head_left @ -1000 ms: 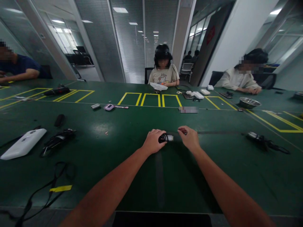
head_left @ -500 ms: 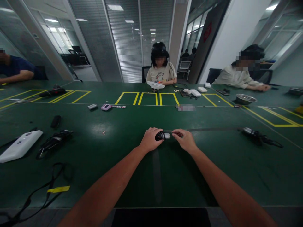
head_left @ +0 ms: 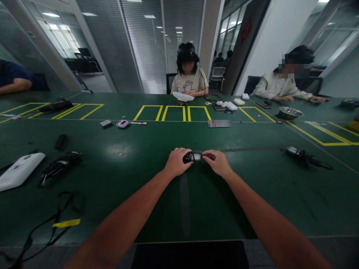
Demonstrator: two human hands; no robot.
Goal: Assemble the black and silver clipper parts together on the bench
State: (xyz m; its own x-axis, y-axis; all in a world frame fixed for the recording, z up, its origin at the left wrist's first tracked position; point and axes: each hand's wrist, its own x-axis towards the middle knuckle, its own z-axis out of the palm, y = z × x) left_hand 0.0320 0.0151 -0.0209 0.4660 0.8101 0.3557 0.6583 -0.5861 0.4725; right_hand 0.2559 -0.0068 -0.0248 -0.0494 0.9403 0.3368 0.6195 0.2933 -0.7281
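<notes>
Close to the middle of the green table (head_left: pixel 117 201), my left hand (head_left: pixel 177 162) is wrapped round a small black-and-silver object (head_left: pixel 196 157). Its silver end looks cylindrical and points right; a black part, perhaps coiled cord, shows between my thumb and fingers. Its exact kind is unclear. My right hand (head_left: pixel 218 162) is just right of the silver end, thumb and fingertips pinched together. Whatever lies between those fingertips is too small or hidden to make out. Whether they touch the silver end I cannot tell.
Left lie a white flat case (head_left: pixel 21 171), a black cable bundle (head_left: pixel 60 167) and a black strap (head_left: pixel 53 224). A silver-ended corded item (head_left: pixel 304 156) lies right. Farther back are a purple gadget (head_left: pixel 122 123) and a metal bowl (head_left: pixel 290 113). Other people sit across the table.
The whole view has shifted slightly. My left hand keeps its hold on the black-and-silver object, and my right fingertips stay close to its silver end. At right, a co-worker's hands have moved apart.
</notes>
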